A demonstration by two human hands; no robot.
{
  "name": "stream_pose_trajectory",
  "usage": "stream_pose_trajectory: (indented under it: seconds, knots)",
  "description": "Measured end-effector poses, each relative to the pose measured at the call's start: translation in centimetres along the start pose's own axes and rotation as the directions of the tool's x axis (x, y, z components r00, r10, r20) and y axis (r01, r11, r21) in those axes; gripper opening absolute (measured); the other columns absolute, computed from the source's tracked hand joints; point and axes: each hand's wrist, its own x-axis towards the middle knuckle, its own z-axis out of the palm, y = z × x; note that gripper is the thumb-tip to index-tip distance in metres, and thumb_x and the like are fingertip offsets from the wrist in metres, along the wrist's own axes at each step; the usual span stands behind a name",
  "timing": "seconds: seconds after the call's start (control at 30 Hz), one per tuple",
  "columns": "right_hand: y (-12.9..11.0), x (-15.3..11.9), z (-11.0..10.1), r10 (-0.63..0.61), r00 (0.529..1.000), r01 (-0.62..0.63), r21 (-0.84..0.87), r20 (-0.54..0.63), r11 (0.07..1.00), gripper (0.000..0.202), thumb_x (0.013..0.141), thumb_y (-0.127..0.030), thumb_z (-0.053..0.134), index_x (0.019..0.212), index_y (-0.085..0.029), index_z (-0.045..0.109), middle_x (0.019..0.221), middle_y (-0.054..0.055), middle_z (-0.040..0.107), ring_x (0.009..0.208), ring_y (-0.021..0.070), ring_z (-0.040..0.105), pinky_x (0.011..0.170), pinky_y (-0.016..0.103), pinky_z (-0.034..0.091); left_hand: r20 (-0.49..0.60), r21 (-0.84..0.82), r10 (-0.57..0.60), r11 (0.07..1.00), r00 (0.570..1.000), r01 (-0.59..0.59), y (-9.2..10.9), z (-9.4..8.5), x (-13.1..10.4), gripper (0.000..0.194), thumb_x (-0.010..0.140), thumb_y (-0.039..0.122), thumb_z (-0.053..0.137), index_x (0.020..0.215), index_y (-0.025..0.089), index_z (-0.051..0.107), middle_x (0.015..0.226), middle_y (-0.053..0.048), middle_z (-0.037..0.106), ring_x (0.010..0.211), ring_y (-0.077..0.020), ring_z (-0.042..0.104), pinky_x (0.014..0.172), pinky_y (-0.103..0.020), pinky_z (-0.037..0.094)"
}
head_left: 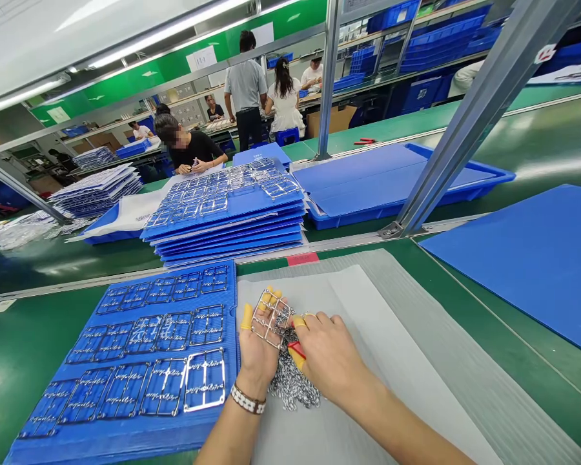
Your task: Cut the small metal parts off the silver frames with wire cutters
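Observation:
My left hand (pixel 259 358) holds a silver metal sprue frame (pixel 267 338) in its palm and fingertips, tilted up. Several of its fingers wear yellow finger cots, and a beaded bracelet (pixel 248 399) circles the wrist. My right hand (pixel 336 358) closes around a red-handled tool (pixel 297 350) at the frame's right edge; its working end is hidden. Below both hands, a heap of small shiny metal pieces (pixel 293 381) rests on a white sheet (pixel 358 310). To the left, rows of similar sprue frames (pixel 206 380) lie on a blue corrugated board (pixel 140 436).
Behind stands a stack of blue boards (pixel 232 236) topped with more frames. A blue tray (pixel 358 213) sits right of it, near a slanted metal post (pixel 465 123). Another blue board (pixel 527 252) lies at right. A person in black (pixel 193 148) works opposite.

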Motion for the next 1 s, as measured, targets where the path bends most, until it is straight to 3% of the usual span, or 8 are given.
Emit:
stream_pose_trajectory:
  seconds: [0.4,0.53,0.6,0.7,0.77,0.83,0.9,1.0]
  knots:
    - [-0.3,0.2,0.1,-0.031,0.997,0.033,-0.026,0.071,0.999,0.020,0.077,-0.014,0.056,0.096,-0.015,0.061,0.086,0.010,0.066,0.080,0.0255,0.061,0.067,0.034,0.037,0.011,0.043,0.012,0.999,1.000,-0.013,-0.3,-0.3,0.1,0.045,0.087,0.047,0.043,0.117,0.019,0.061,0.132,-0.011,0.053,0.122,-0.0281,0.047,0.090,-0.039,0.047]
    - [1.2,-0.3,-0.6,0.027,0.999,-0.032,0.187,0.033,0.982,0.015,0.078,-0.023,0.056,0.091,-0.016,0.062,0.086,0.009,0.066,0.083,0.0241,0.060,0.071,0.034,0.039,0.007,0.116,0.098,0.988,0.995,-0.098,-0.2,-0.2,-0.3,0.047,0.087,0.049,0.042,0.120,0.020,0.059,0.133,-0.010,0.052,0.125,-0.0290,0.044,0.093,-0.043,0.045]
    - [2.0,0.0,-0.8,0.116,0.992,-0.120,0.507,0.039,0.854,0.021,0.081,-0.035,0.054,0.094,-0.019,0.059,0.084,0.006,0.065,0.078,0.0200,0.058,0.067,0.031,0.041,0.039,0.236,0.205,0.949,0.978,-0.208,-0.4,0.1,-0.9,0.044,0.086,0.044,0.049,0.121,0.020,0.059,0.132,-0.010,0.053,0.128,-0.0285,0.041,0.100,-0.042,0.040]
    - [2.6,1.2,-0.5,0.210,0.970,-0.193,0.914,0.122,0.357,0.031,0.080,-0.050,0.050,0.088,-0.020,0.053,0.073,-0.001,0.059,0.058,0.0121,0.049,0.055,0.026,0.038,0.234,0.442,0.306,0.812,0.923,-0.381,-0.8,1.0,-2.2,0.043,0.075,0.025,0.065,0.118,0.018,0.062,0.133,-0.011,0.052,0.133,-0.0289,0.032,0.111,-0.039,0.023]
    - [2.6,2.0,-0.3,0.219,0.960,-0.194,0.978,0.174,0.072,0.035,0.075,-0.054,0.055,0.081,-0.020,0.050,0.065,-0.004,0.052,0.050,0.0086,0.040,0.049,0.024,0.034,0.355,0.482,0.278,0.764,0.893,-0.429,-1.0,1.6,-3.0,0.048,0.068,0.016,0.071,0.116,0.015,0.063,0.133,-0.014,0.050,0.135,-0.0316,0.027,0.114,-0.040,0.014]
    - [2.5,2.4,-0.3,0.204,0.961,-0.184,0.982,0.188,-0.035,0.036,0.071,-0.052,0.061,0.080,-0.019,0.049,0.063,-0.006,0.048,0.049,0.0075,0.038,0.048,0.023,0.033,0.370,0.438,0.268,0.794,0.889,-0.422,-1.0,2.0,-3.6,0.045,0.069,0.017,0.070,0.114,0.013,0.064,0.132,-0.018,0.049,0.137,-0.0333,0.023,0.114,-0.043,0.013]
    - [2.4,2.3,-0.4,0.211,0.970,-0.131,0.991,0.121,0.034,0.033,0.072,-0.047,0.063,0.083,-0.019,0.050,0.069,-0.003,0.052,0.056,0.0095,0.045,0.053,0.023,0.038,0.307,0.376,0.314,0.828,0.899,-0.417,-0.8,1.9,-3.6,0.040,0.074,0.022,0.066,0.113,0.015,0.064,0.136,-0.018,0.046,0.140,-0.0311,0.015,0.114,-0.043,0.013]
    - [2.0,1.3,-0.3,0.225,0.964,0.043,0.921,-0.139,0.386,0.018,0.081,-0.032,0.054,0.094,-0.020,0.053,0.084,0.002,0.059,0.072,0.0140,0.055,0.065,0.027,0.045,0.199,0.341,0.341,0.855,0.919,-0.391,-0.4,1.2,-2.8,0.047,0.077,0.027,0.065,0.123,0.023,0.057,0.147,-0.007,0.034,0.141,-0.0252,0.011,0.113,-0.036,0.017]
